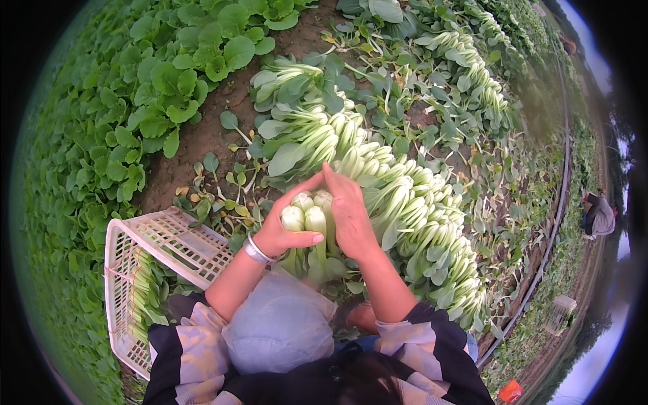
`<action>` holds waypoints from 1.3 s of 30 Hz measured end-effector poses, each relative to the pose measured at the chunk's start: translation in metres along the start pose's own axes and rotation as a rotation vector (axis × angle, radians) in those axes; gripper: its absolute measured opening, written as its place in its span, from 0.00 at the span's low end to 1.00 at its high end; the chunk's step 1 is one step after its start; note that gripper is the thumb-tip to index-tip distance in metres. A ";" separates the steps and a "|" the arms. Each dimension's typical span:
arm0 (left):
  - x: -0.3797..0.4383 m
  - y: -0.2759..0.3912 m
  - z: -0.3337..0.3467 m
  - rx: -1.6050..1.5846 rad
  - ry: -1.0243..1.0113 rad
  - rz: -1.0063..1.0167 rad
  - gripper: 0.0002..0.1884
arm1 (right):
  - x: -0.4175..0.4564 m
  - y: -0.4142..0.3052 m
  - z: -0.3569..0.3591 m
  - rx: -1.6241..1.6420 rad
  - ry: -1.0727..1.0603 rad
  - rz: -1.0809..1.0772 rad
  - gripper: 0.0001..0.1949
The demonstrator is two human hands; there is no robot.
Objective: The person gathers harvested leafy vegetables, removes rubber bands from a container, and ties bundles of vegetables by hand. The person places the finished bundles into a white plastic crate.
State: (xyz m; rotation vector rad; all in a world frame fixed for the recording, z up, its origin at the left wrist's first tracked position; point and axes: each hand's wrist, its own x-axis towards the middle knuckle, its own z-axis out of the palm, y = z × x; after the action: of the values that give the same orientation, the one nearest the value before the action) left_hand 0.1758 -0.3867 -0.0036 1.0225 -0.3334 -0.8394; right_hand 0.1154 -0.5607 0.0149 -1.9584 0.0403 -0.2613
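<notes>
Several heads of bok choy (315, 218) are bunched between my hands, their pale cut bases facing up and their leaves hanging down. My left hand (288, 217), with a silver bangle at the wrist, wraps the bunch from the left, its thumb across the front stalks. My right hand (349, 212) lies flat along the bunch's right side, fingers together, its fingertips meeting those of my left hand. Just beyond, a long row of harvested bok choy (420, 202) lies on the ground, stalks and leaves overlapping. The lower leaves of the held bunch are partly blurred.
A white plastic crate (167, 253) with bok choy inside stands at my left. Growing leafy greens (167, 91) fill the upper left beside bare soil (202, 136). A hose (562, 197) crosses the right side. Farther off are a crouching person (599, 215), another crate (559, 315) and an orange object (510, 391).
</notes>
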 end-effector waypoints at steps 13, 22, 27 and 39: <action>0.006 0.009 0.000 0.386 0.090 0.094 0.43 | 0.132 0.151 0.036 -0.785 0.166 0.565 0.27; -0.009 0.034 0.000 0.610 0.335 0.333 0.44 | 0.059 0.031 -0.007 0.279 0.127 -0.162 0.24; -0.032 0.080 0.029 0.620 0.268 0.428 0.46 | 0.017 -0.078 -0.034 0.058 -0.082 -0.269 0.31; -0.154 0.238 0.108 0.704 -0.090 0.473 0.43 | -0.068 -0.244 0.010 0.296 -0.024 -0.379 0.44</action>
State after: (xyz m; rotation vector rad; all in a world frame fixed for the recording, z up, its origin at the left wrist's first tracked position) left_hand 0.1188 -0.2782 0.2735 1.4735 -0.9508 -0.3275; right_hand 0.0281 -0.4452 0.2228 -1.6628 -0.3695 -0.4643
